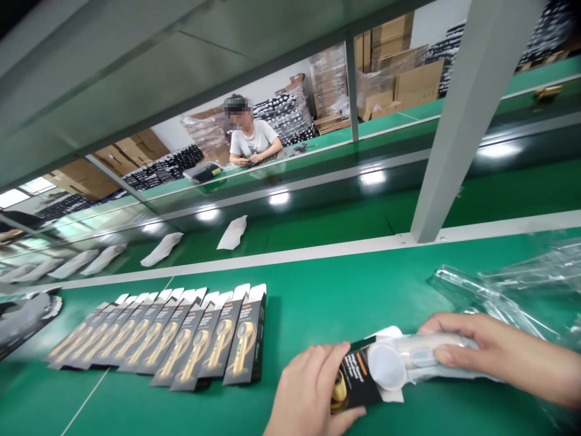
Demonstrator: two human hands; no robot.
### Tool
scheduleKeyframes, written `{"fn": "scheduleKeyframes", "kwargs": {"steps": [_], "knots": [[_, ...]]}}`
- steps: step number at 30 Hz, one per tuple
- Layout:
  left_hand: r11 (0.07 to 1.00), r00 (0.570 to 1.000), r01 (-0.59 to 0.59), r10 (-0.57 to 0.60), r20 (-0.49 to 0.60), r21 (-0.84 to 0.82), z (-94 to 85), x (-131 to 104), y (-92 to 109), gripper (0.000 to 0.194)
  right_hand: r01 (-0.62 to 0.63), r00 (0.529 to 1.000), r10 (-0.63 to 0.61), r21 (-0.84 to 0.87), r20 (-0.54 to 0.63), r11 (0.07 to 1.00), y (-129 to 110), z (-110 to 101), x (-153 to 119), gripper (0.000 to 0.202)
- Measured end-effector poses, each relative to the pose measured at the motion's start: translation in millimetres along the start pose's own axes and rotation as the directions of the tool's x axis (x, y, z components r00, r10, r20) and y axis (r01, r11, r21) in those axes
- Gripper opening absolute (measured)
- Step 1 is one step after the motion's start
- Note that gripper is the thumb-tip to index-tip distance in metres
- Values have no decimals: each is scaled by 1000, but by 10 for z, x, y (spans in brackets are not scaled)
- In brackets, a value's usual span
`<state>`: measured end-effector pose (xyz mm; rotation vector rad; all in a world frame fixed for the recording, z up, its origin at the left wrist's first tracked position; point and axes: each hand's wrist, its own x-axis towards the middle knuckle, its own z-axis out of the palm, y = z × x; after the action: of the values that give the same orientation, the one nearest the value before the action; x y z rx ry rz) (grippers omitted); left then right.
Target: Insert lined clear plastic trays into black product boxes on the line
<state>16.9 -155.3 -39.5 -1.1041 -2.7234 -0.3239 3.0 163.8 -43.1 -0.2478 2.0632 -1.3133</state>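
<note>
While gripped, the box sits between the left hand and right hand.

Black box, clear insert seemingly half-in.

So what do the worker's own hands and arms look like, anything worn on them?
Both are bare. The left hand and right hand show no gloves, rings or watch. The right forearm is uncovered as far as the picture's edge, with no sleeve in view. Nails look short and unpainted. No markings or cables.
</note>
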Motion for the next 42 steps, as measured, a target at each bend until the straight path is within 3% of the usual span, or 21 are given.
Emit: {"fn": "scheduleKeyframes", "kwargs": {"steps": [11,19,23,26,33,42], "knots": [[998,997,-40,43,-69,51,21,22,49,59,-13,992,11,-13,-126,1000,-42,-27,-9,33],[995,996,-69,73,-55,71,67,23,47,60,-48,992,33,-116,-123,992,-56,54,16,31],[999,997,-42,44,-57,34,40,0,26,61,-11,996,5,-69,-87,998,-90,90,28,31],[995,993,-97,98,-71,17,25,-15,11,60,-35,997,33,-27,-63,999,-102,80,19,32],[992,986,-111,117,-116,57,65,-16,44,57,-34,986,21,-76,-167,997,-84,90,-8,29],[985,982,-153,160,-96,77,75,-18,7,62,-60,981,44,-82,-186,995,-33,77,-21,31]]}}
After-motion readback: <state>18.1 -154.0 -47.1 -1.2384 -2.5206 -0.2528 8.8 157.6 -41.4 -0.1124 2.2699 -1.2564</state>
